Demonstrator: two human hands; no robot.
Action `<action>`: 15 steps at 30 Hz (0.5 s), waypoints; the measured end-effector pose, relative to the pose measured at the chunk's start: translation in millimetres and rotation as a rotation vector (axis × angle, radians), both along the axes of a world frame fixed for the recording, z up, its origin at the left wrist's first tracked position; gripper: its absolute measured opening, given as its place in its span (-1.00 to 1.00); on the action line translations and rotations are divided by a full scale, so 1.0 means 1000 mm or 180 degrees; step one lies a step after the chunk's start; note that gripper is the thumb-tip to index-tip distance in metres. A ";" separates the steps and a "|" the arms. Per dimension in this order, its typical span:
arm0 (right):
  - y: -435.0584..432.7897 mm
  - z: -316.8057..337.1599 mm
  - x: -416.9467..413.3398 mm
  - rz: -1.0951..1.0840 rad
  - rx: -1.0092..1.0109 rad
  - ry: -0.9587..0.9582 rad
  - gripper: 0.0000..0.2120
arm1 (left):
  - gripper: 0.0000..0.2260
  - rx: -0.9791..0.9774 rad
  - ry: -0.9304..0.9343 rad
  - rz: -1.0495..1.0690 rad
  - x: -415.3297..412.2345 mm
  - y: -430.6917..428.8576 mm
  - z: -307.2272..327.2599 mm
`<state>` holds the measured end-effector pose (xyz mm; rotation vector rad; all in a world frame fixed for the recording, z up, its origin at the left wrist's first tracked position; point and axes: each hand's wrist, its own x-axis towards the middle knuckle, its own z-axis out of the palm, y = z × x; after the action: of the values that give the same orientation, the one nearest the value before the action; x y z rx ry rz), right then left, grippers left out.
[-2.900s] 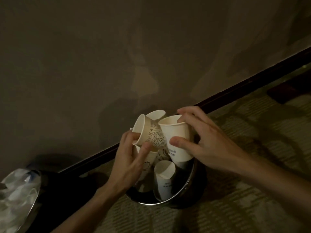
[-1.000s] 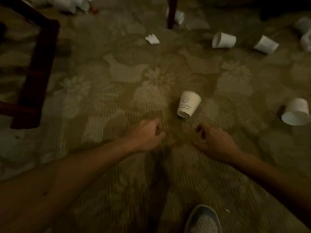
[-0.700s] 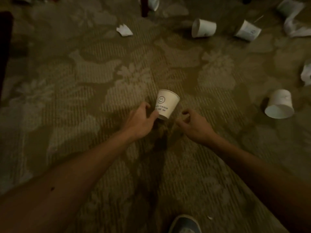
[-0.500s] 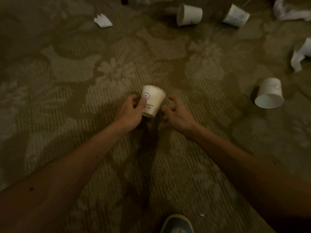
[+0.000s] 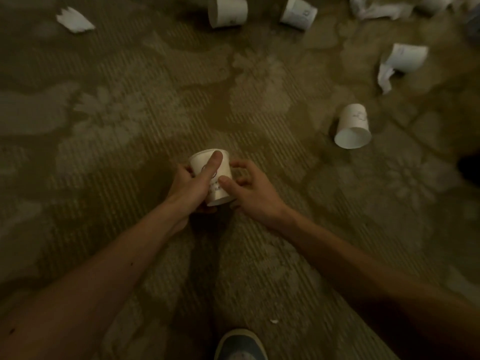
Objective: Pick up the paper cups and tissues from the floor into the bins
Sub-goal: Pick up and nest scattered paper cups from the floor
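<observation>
A white paper cup (image 5: 220, 185) with a printed face is held low over the patterned carpet (image 5: 130, 126). My left hand (image 5: 192, 185) grips it from the left, thumb laid across its front. My right hand (image 5: 249, 188) is at its right side, thumb tip on the wall and index finger curled against the rim. Other paper cups lie on their sides: one at the right (image 5: 353, 126), one farther right (image 5: 409, 57), two at the top (image 5: 226, 10) (image 5: 298, 11). Tissues lie at the top left (image 5: 75, 20), top right (image 5: 374, 7) and by the right cup (image 5: 384, 76). No bin is in view.
My shoe (image 5: 240, 346) shows at the bottom edge. A small white scrap (image 5: 274, 320) lies near it. A dark object (image 5: 470, 170) pokes in at the right edge.
I turned away from the bin full of cups, bent over the carpet and reached with both hands. The cup that lay on the floor is now held between my hands.
</observation>
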<state>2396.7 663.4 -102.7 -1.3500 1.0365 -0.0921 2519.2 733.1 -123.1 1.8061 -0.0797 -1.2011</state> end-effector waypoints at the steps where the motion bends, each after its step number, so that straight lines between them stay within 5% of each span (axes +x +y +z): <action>1: -0.002 0.000 -0.008 0.0079 0.0042 0.0060 -0.57 | -0.50 0.0018 0.0130 -0.0196 -0.004 -0.003 0.000; 7: -0.033 0.003 -0.045 0.0064 -0.0400 0.0435 -0.72 | -0.56 -0.0063 0.0138 -0.0456 -0.023 -0.023 0.002; 10: -0.077 0.014 -0.063 -0.0422 -0.1370 0.0711 -0.78 | -0.57 -0.0169 0.0116 -0.0595 -0.030 -0.031 0.001; 13: -0.130 0.019 -0.080 -0.0207 -0.3154 0.1868 -0.69 | -0.57 -0.0211 0.0115 -0.0756 -0.039 -0.035 -0.002; 15: -0.159 0.018 -0.087 -0.0110 -0.3609 0.2435 -0.59 | -0.55 -0.0188 0.0212 -0.0802 -0.044 -0.035 -0.003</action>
<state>2310.2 504.2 -84.6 -2.5006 1.7686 -0.2184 2475.6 698.2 -126.3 1.7398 -0.3090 -1.4190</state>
